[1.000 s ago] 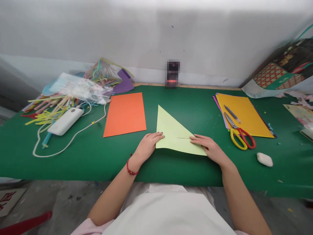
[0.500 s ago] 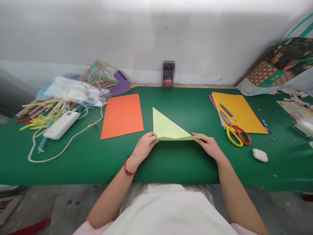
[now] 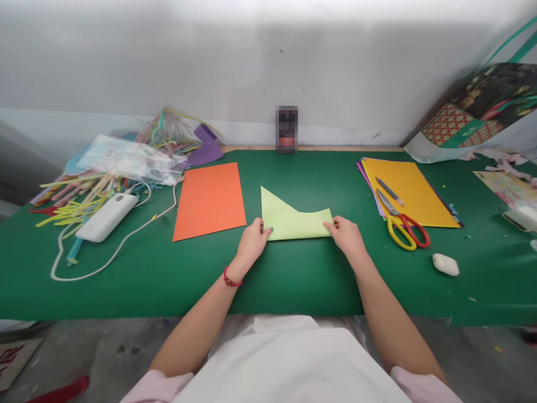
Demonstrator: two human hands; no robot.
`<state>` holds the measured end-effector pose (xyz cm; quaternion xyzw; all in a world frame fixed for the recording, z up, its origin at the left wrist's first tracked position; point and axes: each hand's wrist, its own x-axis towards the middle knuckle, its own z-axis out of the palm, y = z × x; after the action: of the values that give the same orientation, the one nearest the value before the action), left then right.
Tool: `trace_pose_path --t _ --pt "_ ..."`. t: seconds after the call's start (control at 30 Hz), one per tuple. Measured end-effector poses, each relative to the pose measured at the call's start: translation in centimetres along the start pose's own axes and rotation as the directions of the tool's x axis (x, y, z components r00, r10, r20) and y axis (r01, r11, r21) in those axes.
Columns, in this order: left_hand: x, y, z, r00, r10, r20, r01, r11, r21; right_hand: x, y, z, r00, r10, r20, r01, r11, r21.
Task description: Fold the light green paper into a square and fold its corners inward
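Observation:
A light green paper lies folded on the green table mat, with a strip turned up over its triangle. My left hand pinches its near left corner, fingers closed on the edge. My right hand grips the near right corner the same way. A red bead bracelet circles my left wrist.
An orange sheet lies left of the green paper. A stack of yellow and purple sheets with red-and-yellow scissors sits right. A white eraser, a white power bank with cable, and a pile of coloured straws are around.
Both hands lifted the near edge of the green paper and folded it away from me, so a strip now lies over the triangle. The hands moved slightly farther from me.

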<state>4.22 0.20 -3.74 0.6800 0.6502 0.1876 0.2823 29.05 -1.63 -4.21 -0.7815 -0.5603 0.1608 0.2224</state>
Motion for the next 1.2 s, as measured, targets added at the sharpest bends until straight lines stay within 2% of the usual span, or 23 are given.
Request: trace_pose_path --t 0.03,0.1,0.17,0.2,0.23,0.3,0.37,0.47,0.63,0.77,1.03,1.2 --pt "-0.1 0.0 0.2 1.000 0.012 -0.023 -0.012 1.000 0.007 0.0 0.0 0.1 1.000 -0.001 -0.005 0.001 1.000 -0.018" --pt "-0.6 -0.1 0.6 0.984 0.105 -0.146 -0.096 0.993 0.068 -0.1 0.1 0.2 1.000 -0.005 -0.008 0.004 1.000 -0.028" --pt "-1.2 -0.1 1.3 0.920 0.288 -0.265 -0.238 0.949 0.205 -0.1 0.2 0.2 1.000 -0.010 -0.008 0.010 0.999 -0.031" --pt "-1.5 -0.1 1.6 0.881 0.393 -0.262 -0.320 0.905 0.281 -0.1 0.2 0.2 1.000 -0.015 -0.009 0.014 0.999 -0.034" --pt "-1.8 0.1 2.0 0.848 0.486 -0.211 -0.403 0.850 0.339 -0.2 0.2 0.2 1.000 -0.018 -0.010 0.017 0.999 -0.037" --pt "-2.3 0.4 2.8 0.794 0.608 -0.006 -0.559 0.734 0.387 -0.2 0.1 0.1 1.000 -0.011 -0.010 0.011 0.999 -0.047" --pt "-2.6 0.7 3.4 0.789 0.598 0.140 -0.597 0.693 0.404 -0.3 0.1 0.1 1.000 0.005 -0.007 -0.005 0.999 -0.046" --pt "-2.7 0.9 3.9 0.817 0.528 0.230 -0.573 0.708 0.413 -0.4 0.2 0.2 1.000 0.014 -0.018 -0.014 1.000 -0.024" --pt "-2.7 0.8 3.9 0.838 0.489 0.241 -0.545 0.737 0.399 -0.7 0.5 0.6 0.997 -0.015 -0.075 0.015 1.000 0.005" --pt "-2.8 0.9 3.9 0.849 0.468 0.244 -0.528 0.749 0.400 -0.9 0.2 0.5 0.997 -0.037 -0.073 0.034 0.998 -0.049" --pt "-3.1 1.0 4.2 0.858 0.467 0.213 -0.512 0.752 0.415 -0.8 0.7 0.8 0.981 -0.160 -0.110 0.148 0.983 -0.107" --pt "-3.2 1.1 4.2 0.860 0.465 0.209 -0.508 0.750 0.424 -0.8 1.0 0.8 0.968 -0.220 -0.123 0.215 0.975 -0.048"
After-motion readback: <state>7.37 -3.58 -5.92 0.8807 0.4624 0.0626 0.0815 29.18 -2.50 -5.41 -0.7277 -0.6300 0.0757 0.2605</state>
